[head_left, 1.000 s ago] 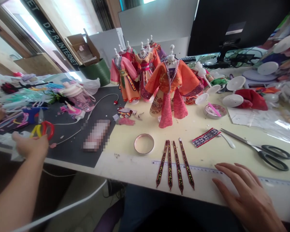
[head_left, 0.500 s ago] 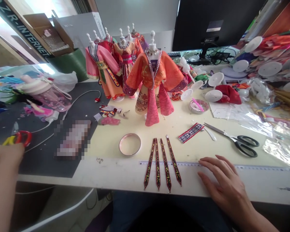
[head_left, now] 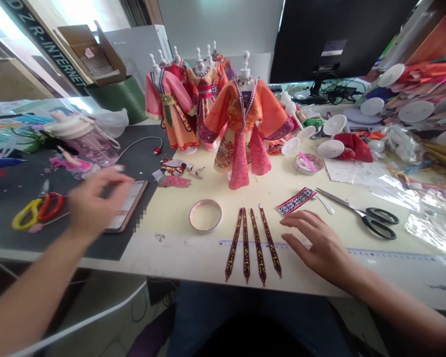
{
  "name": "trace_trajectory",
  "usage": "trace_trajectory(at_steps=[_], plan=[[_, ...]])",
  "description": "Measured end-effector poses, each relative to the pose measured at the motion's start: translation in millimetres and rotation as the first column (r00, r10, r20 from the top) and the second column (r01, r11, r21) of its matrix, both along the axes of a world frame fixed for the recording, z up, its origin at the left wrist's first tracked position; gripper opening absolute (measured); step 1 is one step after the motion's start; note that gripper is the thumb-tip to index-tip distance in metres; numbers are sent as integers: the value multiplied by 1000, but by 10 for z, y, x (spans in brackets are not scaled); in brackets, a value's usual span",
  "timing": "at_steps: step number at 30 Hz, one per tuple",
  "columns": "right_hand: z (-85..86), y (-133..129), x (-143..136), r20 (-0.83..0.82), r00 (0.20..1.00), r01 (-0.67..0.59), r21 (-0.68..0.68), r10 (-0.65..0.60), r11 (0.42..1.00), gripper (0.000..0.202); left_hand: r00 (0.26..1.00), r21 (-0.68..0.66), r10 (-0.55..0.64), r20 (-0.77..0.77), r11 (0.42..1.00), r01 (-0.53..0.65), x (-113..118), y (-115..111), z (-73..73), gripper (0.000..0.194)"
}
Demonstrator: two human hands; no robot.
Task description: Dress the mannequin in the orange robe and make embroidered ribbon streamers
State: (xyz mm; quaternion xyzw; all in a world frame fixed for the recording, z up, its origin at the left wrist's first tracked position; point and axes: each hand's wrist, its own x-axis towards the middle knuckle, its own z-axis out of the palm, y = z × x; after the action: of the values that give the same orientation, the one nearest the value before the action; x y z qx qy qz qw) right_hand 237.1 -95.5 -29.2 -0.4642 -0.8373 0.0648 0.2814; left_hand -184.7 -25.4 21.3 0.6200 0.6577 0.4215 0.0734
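My left hand (head_left: 96, 201) hovers over the left part of a phone (head_left: 136, 198), fingers loosely apart and a little blurred, with nothing visible in them. To its left lie small scissors (head_left: 39, 210) with yellow and red handles. My right hand (head_left: 317, 243) is open over the ruler (head_left: 379, 252), fingertips just below a patterned ribbon piece (head_left: 296, 200). Several narrow dark ribbon strips (head_left: 258, 248) with pointed lower ends are laid side by side, left of that hand. A round ring-shaped roll (head_left: 205, 215) sits left of the strips.
Doll stands in robes, the nearest in orange (head_left: 245, 114), rise at the back. Black-handled scissors (head_left: 360, 213) lie at right, beside clear plastic (head_left: 431, 223). A small dish (head_left: 308, 163) is behind. A pink tumbler (head_left: 92, 139) and a blue tool (head_left: 0, 171) occupy the left.
My left hand has moved right from the small scissors to the phone, leaving the scissors on the mat. My right hand has shifted left and up toward the ribbon piece. The view has turned slightly.
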Motion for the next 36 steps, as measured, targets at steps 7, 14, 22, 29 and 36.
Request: trace_trajectory(at_steps=[7,14,22,29,36], plan=[[-18,494,-292,-68,989,-128,25,130,991,14,702,-217,-641,-309,766,605,1183,-322,-490,63],[-135,504,-192,-87,987,-130,72,137,989,14,770,-269,-550,-324,834,483,866,-175,-478,54],[22,563,-361,-299,951,-87,6,85,996,13,691,-193,-400,603,767,612,1420,-120,-284,31],[105,666,-467,-590,806,-30,-123,-49,992,11,483,-121,-414,771,649,751,1951,39,-341,21],[81,657,-458,-553,833,-88,-153,-11,984,15,592,-55,-657,465,646,761,1925,91,-486,15]])
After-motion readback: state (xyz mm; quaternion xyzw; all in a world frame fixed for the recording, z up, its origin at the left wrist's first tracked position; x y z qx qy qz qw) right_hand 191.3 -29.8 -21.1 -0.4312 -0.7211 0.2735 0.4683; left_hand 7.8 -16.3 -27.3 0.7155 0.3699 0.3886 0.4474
